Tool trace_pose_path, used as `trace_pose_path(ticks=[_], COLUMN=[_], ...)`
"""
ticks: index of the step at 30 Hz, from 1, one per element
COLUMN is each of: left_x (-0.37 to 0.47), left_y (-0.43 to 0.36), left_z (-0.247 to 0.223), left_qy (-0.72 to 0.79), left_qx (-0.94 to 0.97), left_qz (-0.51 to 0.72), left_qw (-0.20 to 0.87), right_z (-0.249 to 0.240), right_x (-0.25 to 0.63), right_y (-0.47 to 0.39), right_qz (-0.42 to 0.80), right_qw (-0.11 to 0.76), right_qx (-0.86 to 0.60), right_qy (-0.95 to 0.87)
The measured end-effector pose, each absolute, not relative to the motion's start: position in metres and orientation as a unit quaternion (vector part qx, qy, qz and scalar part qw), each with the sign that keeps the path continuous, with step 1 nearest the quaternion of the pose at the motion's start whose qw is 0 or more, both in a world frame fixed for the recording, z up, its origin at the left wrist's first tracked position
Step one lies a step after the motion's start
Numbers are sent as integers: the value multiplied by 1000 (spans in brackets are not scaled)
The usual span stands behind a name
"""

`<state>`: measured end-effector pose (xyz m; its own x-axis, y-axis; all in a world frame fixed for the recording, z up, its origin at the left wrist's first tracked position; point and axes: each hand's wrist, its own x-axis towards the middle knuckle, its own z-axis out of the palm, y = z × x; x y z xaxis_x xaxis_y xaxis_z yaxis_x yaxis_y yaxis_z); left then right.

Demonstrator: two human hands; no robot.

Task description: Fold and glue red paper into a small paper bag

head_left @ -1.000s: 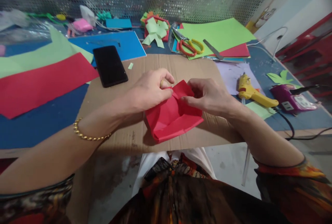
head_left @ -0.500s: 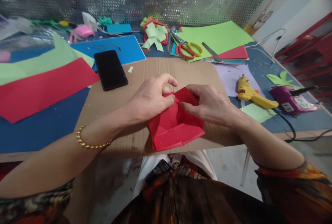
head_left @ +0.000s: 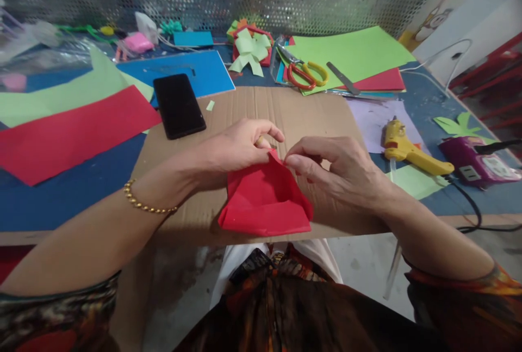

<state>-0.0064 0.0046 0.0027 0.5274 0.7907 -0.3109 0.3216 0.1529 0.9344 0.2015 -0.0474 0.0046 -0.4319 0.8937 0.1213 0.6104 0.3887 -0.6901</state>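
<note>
Between my hands is a folded piece of red paper (head_left: 267,199), low over the front part of a cardboard sheet (head_left: 261,104). It bends into a hollow, with a folded band along its near edge. My left hand (head_left: 250,145) is closed on its far left edge, with the thumb along the paper and part of the grip hidden. My right hand (head_left: 334,170) pinches the far right corner between thumb and forefinger. A ring is on a finger of my left hand.
A black phone (head_left: 179,106) lies left of the cardboard, by a red paper strip (head_left: 77,134). Scissors (head_left: 305,74) rest on green sheets (head_left: 354,50) at the back. On the right are a yellow glue gun (head_left: 416,153), its cord and a purple power socket (head_left: 477,161).
The far right side of the red paper is drawn in toward the left hand, narrowing its far end. My right hand has gone from gripping its side to pinching the corner.
</note>
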Motion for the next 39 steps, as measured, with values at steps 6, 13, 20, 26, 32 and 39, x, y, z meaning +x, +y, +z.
trace_pose_path(ticks=[6, 13, 20, 26, 32, 39], left_x=[-9, -9, -8, -11, -11, -10], left_y=[5, -2, 1, 3, 2, 1], left_z=[2, 10, 14, 14, 15, 13], left_qy=[405, 399, 393, 390, 407, 397], left_qx=[669, 618, 619, 634, 630, 570], left_qz=[177, 170, 143, 131, 135, 166], left_qw=[597, 656, 664, 655, 647, 700], right_z=[-4, -4, -11, -14, -14, -12], right_x=[198, 200, 202, 202, 201, 209], right_y=[-35, -31, -30, -33, -34, -34], right_qz=[297, 409, 511, 561, 589, 634], right_qw=[224, 209, 249, 279, 286, 250], right_qx=[-530, -494, -436, -406, -375, -358], right_qy=[-762, -738, -698, -665, -656, -638])
